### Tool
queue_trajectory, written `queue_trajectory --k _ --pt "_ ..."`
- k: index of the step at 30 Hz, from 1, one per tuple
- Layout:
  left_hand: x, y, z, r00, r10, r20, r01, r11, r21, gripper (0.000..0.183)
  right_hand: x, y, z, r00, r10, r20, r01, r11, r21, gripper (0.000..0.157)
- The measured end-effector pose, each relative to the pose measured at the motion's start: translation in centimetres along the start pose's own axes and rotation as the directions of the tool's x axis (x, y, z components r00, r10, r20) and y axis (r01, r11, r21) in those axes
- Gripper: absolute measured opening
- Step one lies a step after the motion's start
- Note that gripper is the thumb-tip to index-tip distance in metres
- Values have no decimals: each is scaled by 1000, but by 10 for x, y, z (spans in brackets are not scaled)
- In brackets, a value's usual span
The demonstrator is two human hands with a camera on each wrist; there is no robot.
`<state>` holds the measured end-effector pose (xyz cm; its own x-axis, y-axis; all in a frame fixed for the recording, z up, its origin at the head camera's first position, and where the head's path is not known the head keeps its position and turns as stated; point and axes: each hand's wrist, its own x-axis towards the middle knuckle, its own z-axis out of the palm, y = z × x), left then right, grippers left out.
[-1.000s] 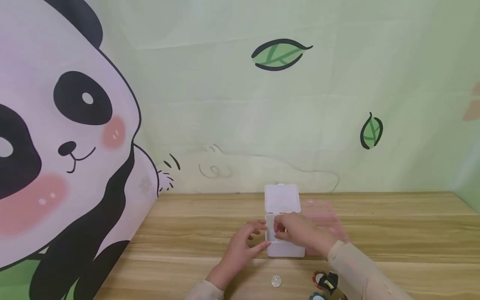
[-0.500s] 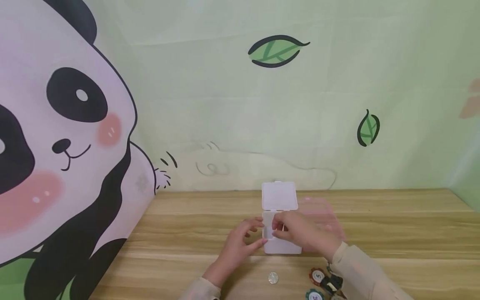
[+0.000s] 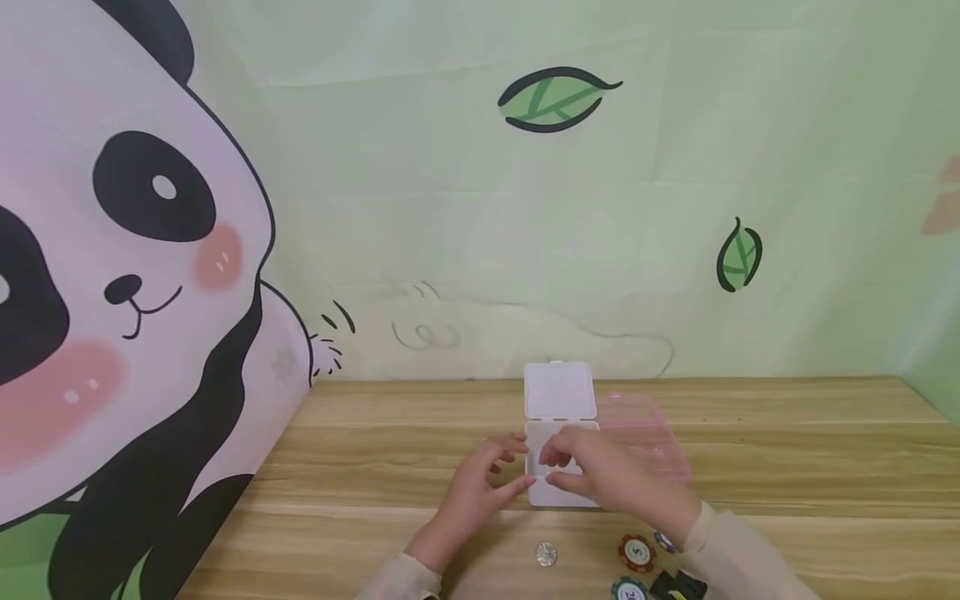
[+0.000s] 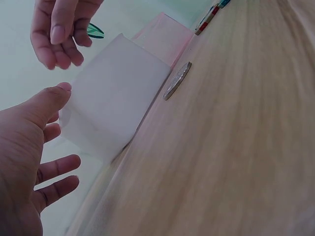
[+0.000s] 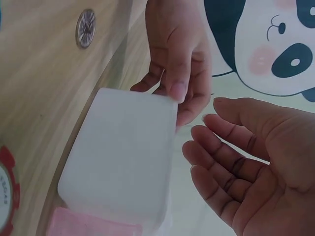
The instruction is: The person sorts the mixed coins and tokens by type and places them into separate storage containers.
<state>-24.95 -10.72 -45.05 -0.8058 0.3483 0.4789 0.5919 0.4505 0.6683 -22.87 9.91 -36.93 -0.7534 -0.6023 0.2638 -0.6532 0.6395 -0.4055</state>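
Note:
A small white plastic box [image 3: 562, 493] stands on the wooden table with its lid [image 3: 559, 390] raised at the back. My left hand [image 3: 478, 483] is at the box's left side, thumb tip at the front left corner and the other fingers spread along that side. Over the box's opening hovers my right hand [image 3: 611, 473], its thumb apart from loosely curved fingers. The right wrist view shows nothing between the fingers of the right hand [image 5: 246, 157]. The box's inside is partly hidden by that hand. A silver coin-like disc [image 3: 546, 554] lies in front of the box.
A translucent pink case [image 3: 651, 446] lies right of the box. Front right are poker chips: a red one [image 3: 637, 552], a green one [image 3: 628, 590] and a blue one [image 3: 664, 542], beside a black object [image 3: 678, 586]. Behind the table hangs a panda-print backdrop [image 3: 450, 208].
The right hand's thumb and fingers have parted over the box, and its forearm has shifted slightly right, showing more of the chips. The left hand stays at the box; the head view shifted slightly.

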Motion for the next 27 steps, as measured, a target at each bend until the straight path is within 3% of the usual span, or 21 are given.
queue_trajectory --k 10,20,27 --pt "0 1 0 1000 4 -3 -4 1000 -4 34 -11 -13 -2 999 -33 9 32 997 69 9" --pt "-1 0 0 1000 4 -8 -4 1000 -2 35 -21 -16 10 997 -71 19 68 991 114 9" --pt "-1 0 1 1000 9 -14 -9 1000 6 33 -26 -19 22 997 -37 68 26 989 145 9"
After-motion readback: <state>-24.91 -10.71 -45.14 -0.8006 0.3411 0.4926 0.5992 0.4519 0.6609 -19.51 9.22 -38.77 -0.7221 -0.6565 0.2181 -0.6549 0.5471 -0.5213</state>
